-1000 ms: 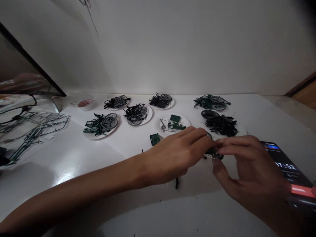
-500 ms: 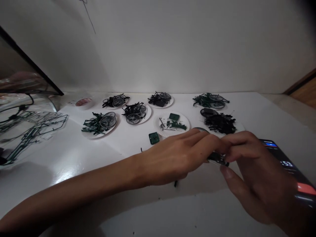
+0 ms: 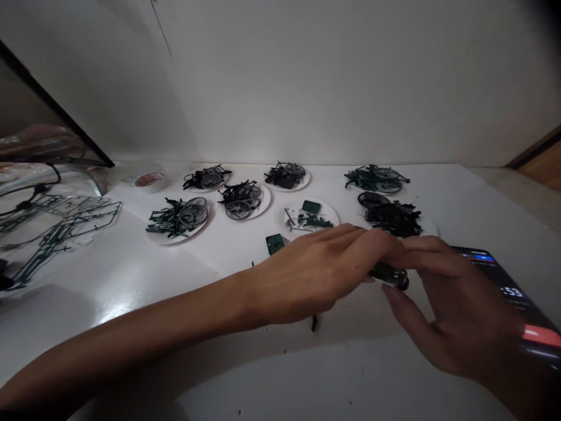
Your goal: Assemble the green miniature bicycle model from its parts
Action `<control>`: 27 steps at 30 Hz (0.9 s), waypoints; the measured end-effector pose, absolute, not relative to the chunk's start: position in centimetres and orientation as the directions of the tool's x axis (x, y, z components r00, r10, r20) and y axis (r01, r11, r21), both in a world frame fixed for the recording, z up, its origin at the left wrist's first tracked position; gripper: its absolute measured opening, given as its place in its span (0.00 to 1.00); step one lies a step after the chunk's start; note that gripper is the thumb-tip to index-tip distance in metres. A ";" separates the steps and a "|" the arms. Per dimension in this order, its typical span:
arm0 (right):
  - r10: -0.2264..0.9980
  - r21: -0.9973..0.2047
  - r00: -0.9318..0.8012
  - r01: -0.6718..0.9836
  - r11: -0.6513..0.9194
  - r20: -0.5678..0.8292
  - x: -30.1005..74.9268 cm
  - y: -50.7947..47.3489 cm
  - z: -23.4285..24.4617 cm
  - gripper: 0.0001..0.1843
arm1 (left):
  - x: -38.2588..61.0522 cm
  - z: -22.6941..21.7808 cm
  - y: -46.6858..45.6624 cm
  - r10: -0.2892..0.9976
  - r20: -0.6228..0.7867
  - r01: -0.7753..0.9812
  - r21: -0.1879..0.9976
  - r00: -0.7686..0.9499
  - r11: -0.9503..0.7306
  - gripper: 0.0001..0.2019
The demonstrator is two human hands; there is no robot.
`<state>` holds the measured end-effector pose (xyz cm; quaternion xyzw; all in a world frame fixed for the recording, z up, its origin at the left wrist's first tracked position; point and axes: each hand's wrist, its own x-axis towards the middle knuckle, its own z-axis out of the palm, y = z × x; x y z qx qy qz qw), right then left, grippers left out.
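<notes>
Your left hand (image 3: pixel 337 269) and right hand (image 3: pixel 451 292) come together over the desk (image 3: pixel 219 368), meeting at a small dark part (image 3: pixel 389 275). Your left fingers are curled onto that part and cover much of it, so only its glossy end shows between the two hands. Your right thumb lies just below that end and your right fingers reach in above it; whether they pinch it, you cannot tell from this view. Under the edge of your left hand, a short black piece (image 3: pixel 314 323) lies on the desk, and just beyond your wrist is a dark green tray-shaped piece (image 3: pixel 275 244). Beside your right hand, partly hidden by it, is a phone (image 3: pixel 488 272) with its screen lit. Past your knuckles sits a white paper plate (image 3: pixel 331 210) with a few loose green parts, and to its right a heap of black parts (image 3: pixel 397 217) on another plate. Farther out, more plates carry green or black pieces with grey spoked wheels (image 3: pixel 193 214). Over on your left lie thin green frames (image 3: pixel 65 234), with a bowl (image 3: pixel 151 186) farther back, near the wall (image 3: pixel 307 82).
</notes>
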<state>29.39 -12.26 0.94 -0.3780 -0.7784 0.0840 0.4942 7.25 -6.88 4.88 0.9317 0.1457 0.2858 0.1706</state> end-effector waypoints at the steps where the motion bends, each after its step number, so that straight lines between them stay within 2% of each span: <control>1: 0.663 -0.485 -0.236 0.519 0.704 0.710 29.4 -12.2 0.9 0.26 | 7.3 4.7 -6.8 0.369 0.515 0.172 0.389 0.774 -0.905 0.09; 5: 0.634 -0.444 -0.212 0.553 0.705 0.743 29.4 -12.2 0.8 0.27 | 7.4 4.3 -6.5 0.348 0.634 0.187 0.309 0.690 -0.933 0.10; 8: 0.635 -0.471 -0.165 0.537 0.700 0.755 29.1 -12.3 0.7 0.27 | 7.4 4.6 -6.5 0.341 0.686 0.252 0.231 0.643 -0.940 0.08; 12: 0.622 -0.488 -0.147 0.492 0.721 0.769 28.7 -12.5 0.8 0.29 | 7.4 5.4 -6.9 0.257 0.716 0.294 0.075 0.649 -0.953 0.17; 16: 0.601 -0.426 -0.146 0.577 0.696 0.785 28.5 -12.5 1.2 0.28 | 7.4 5.5 -6.8 0.115 0.783 0.238 -0.043 0.611 -0.970 0.08; 21: 0.572 -0.311 -0.181 0.690 0.654 0.800 28.0 -12.7 1.7 0.23 | 7.4 4.3 -6.3 0.140 0.809 0.241 -0.002 0.571 -0.971 0.05; 27: 0.550 -0.292 -0.186 0.687 0.665 0.815 27.7 -12.9 1.9 0.29 | 7.3 4.2 -6.6 0.251 0.752 0.263 0.108 0.609 -0.959 0.07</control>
